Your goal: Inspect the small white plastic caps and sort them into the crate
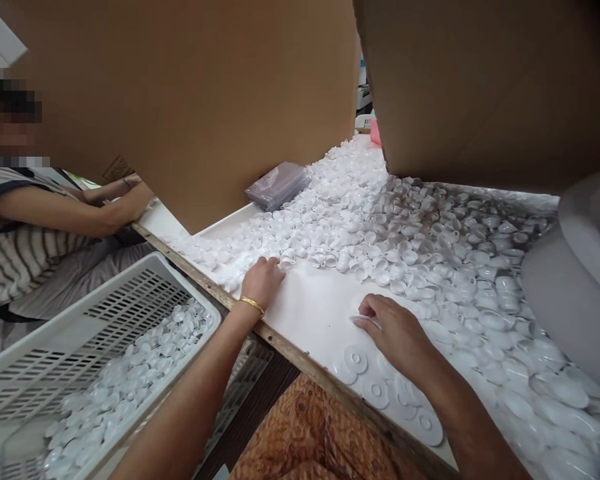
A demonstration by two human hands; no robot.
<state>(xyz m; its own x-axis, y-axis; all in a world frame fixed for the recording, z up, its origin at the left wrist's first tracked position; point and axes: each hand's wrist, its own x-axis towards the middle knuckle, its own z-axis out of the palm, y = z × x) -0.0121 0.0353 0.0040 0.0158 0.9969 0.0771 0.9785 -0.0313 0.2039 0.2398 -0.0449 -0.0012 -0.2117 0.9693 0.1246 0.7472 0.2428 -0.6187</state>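
My right hand [393, 327] is closed in a pinch over the white table top [310, 303]. Between its thumb and fingers is the edge of a thin white plastic disc [356, 318]. My left hand [261, 283], with a gold bangle [253, 305] at the wrist, is at the near edge of a heap of small white plastic cups [330, 227]. Its fingers are bent inward among the cups; what they hold is hidden. Several flat white ringed discs [364, 365] lie near the table edge, below my right hand.
A white slotted basket [130, 287] with similar white pieces stands left, below the wooden table edge [290, 350]. Large cardboard boxes [220, 100] rise behind the heap. A clear plastic packet [279, 185] lies beside it, a white tub [570, 287] at right. Another person [45, 220] sits far left.
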